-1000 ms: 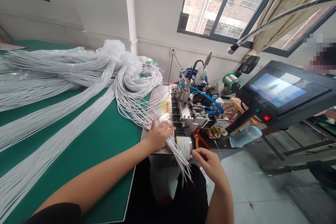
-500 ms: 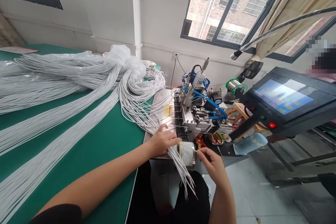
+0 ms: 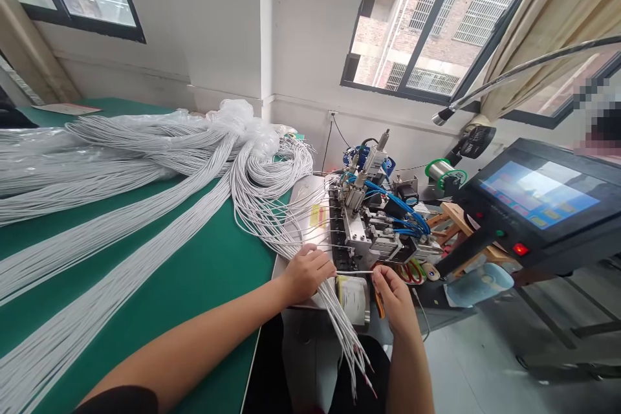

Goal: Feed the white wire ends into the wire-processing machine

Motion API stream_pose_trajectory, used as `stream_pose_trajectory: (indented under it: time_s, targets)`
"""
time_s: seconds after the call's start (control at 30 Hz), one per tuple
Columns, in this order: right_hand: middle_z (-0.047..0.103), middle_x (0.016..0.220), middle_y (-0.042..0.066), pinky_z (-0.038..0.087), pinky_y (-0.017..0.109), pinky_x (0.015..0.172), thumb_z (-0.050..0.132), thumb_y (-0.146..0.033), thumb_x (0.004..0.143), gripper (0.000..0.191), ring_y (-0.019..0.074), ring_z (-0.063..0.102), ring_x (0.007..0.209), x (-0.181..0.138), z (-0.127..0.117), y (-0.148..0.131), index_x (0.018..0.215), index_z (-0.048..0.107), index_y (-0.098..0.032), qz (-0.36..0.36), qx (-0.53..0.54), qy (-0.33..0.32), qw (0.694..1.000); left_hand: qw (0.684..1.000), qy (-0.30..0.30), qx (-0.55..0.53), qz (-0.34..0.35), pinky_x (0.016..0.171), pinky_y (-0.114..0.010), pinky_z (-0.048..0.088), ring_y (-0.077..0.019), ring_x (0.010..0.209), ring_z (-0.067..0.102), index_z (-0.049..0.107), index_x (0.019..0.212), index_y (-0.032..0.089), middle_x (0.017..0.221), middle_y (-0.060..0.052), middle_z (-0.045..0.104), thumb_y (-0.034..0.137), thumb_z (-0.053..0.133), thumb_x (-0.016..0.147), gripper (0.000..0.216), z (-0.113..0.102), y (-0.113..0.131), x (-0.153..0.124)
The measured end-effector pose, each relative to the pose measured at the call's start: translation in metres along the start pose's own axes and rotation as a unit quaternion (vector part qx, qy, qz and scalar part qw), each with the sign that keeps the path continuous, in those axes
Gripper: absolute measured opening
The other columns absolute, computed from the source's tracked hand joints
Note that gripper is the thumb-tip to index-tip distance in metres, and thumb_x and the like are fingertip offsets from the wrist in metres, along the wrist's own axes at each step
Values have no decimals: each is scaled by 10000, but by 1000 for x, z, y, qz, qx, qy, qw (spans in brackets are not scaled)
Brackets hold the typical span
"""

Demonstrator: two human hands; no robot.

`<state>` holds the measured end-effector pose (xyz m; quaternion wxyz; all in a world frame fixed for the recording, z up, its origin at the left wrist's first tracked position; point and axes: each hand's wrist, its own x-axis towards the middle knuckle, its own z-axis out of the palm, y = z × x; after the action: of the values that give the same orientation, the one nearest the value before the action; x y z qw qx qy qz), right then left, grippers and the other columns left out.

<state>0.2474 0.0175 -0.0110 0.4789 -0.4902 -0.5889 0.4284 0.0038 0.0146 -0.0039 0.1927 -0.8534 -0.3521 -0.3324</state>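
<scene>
My left hand (image 3: pixel 305 272) lies with curled fingers on a bundle of thin white wires (image 3: pixel 339 317) at the front of a steel plate (image 3: pixel 303 204). The bundle's red-tipped ends hang down over my lap. My right hand (image 3: pixel 394 294) pinches one single white wire (image 3: pixel 356 272) that stretches level between my two hands, just in front of the small machine (image 3: pixel 376 223) with blue hoses. A white labelled block (image 3: pixel 354 297) sits under the wire between my hands.
Long bundles of white wires (image 3: pixel 145 207) spread over the green table (image 3: pixel 213 265) to the left. A touch-screen control box (image 3: pixel 536 197) with a red button stands at the right. A solder spool (image 3: pixel 444 171), scissors (image 3: pixel 412 270) and a bent lamp arm (image 3: pixel 509 71) are behind the machine.
My right hand has risen from beside the white block to the machine's front, drawing one wire out level from the bundle. The camera has tilted up and to the left.
</scene>
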Motion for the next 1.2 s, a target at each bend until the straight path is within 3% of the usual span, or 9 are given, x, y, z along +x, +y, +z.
stream_pose_trajectory:
  time_s: [0.17,0.3,0.47,0.57,0.67,0.87,1.0,1.2]
  targets:
    - [467,645,-23,312,226,486,648,-502,813,326,106,370,533,10,19,0,788,588,-183,-17,99,52,994,999,-31,-5,22,767,-300,351,-150,687,500,559,767,186,736,-3,570,208,396,968,259,0,-1,1]
    - [479,615,-15,312,237,472,653,-504,790,332,114,375,509,15,25,-1,737,583,-183,-19,99,57,993,999,-44,17,-7,902,-352,310,-149,719,522,587,802,191,744,-1,582,154,383,944,252,-4,1,0]
    - [575,631,17,387,262,568,617,-474,808,314,161,494,589,15,16,1,746,636,-167,-35,-76,91,992,998,-42,25,-36,971,-420,241,-165,794,554,624,1029,237,786,-3,619,59,424,843,326,-6,4,-1]
    - [585,617,13,386,264,588,584,-469,820,320,170,503,595,16,11,1,724,641,-170,-49,-186,64,979,998,-28,29,-41,988,-455,220,-178,816,548,634,1013,242,798,-17,625,64,443,819,325,-6,4,-1]
    - [571,620,4,378,258,585,556,-460,828,317,167,493,597,19,11,3,706,622,-175,-66,-218,27,973,998,-18,38,-49,978,-464,222,-189,822,539,639,986,234,792,-27,617,79,465,795,301,-7,5,0]
    - [501,616,-18,363,247,578,559,-452,809,303,153,449,612,31,14,14,668,564,-184,-59,-139,-15,988,997,-27,44,-65,971,-474,218,-210,863,535,640,955,228,798,-34,610,112,520,735,276,-6,5,-1]
    - [441,592,-30,352,243,554,629,-466,728,319,139,407,588,35,17,23,615,516,-190,1,-31,-16,999,996,-33,39,-76,980,-484,214,-213,883,535,645,954,235,816,-37,615,127,530,734,271,-2,5,-2]
    - [368,504,-54,321,242,447,578,-581,697,403,115,344,455,33,30,30,603,438,-214,64,39,-4,997,995,-47,36,-85,987,-502,202,-228,917,532,653,982,248,826,-40,629,131,544,720,307,0,5,-5]
